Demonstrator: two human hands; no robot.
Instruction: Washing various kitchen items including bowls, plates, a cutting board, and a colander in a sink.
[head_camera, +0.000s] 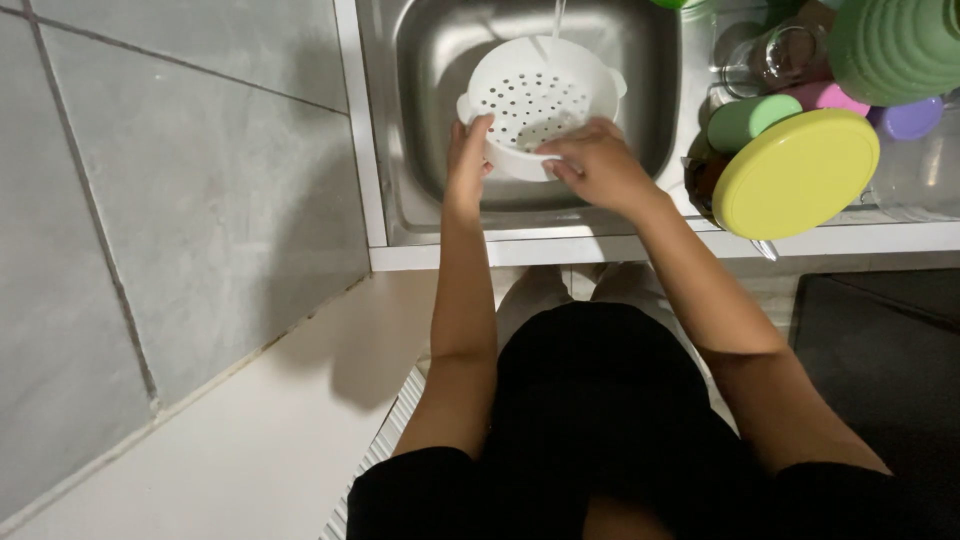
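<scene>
Both hands, left (467, 160) and right (598, 163), grasp the white colander (540, 100) under running water (over the sink (420, 120)); best kept level, rotated for even rinsing.

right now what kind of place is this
Most likely a home kitchen sink area: a steel sink with running water, a white colander held by both hands, and washed cups and a yellow lid alongside.

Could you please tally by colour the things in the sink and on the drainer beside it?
White: 1, the colander held by the left hand and right hand
Green: 2, cup and ribbed container
Yellow: 1, round lid
Pink: 1, cup
Purple: 1, lid
Clear: 1, glass
Total: 7
</scene>
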